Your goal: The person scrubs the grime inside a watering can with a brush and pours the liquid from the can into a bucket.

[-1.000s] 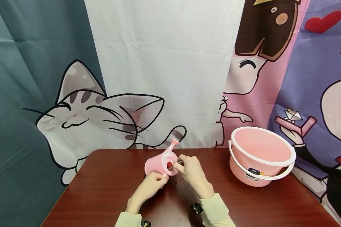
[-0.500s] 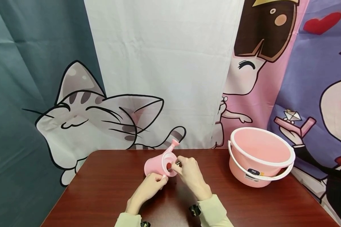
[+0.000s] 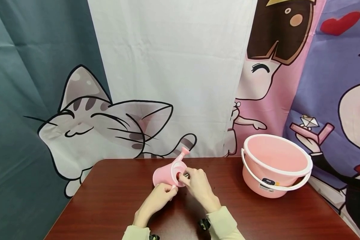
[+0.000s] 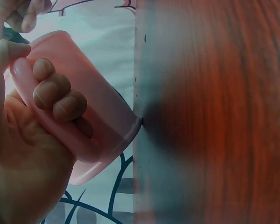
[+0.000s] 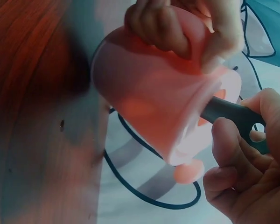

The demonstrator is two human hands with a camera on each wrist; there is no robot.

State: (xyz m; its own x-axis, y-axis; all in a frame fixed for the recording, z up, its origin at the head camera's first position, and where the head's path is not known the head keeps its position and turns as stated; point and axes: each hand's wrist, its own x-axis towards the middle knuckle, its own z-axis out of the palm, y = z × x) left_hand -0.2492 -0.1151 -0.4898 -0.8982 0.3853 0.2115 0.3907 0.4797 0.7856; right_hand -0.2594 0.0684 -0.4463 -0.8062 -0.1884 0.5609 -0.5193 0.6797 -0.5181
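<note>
A pink watering can is tilted on its side, its opening facing right and its spout rising behind. My left hand grips the can's handle, fingers curled through the loop in the left wrist view. My right hand pinches a dark flat handle with a hole near its end. The handle's other end goes into the can's opening. A small red patch shows inside the opening; whether it belongs to the handled tool, I cannot tell. The tool's working end is hidden inside the can.
On the right of the brown wooden table stands a pink bucket with a white rim and a white carrying handle hanging at its front. Printed cloth with a cartoon cat hangs behind the table's back edge.
My right hand has shifted slightly left, closer to the can's opening, and less of the red patch shows. The left hand and the watering can stay nearly in place.
</note>
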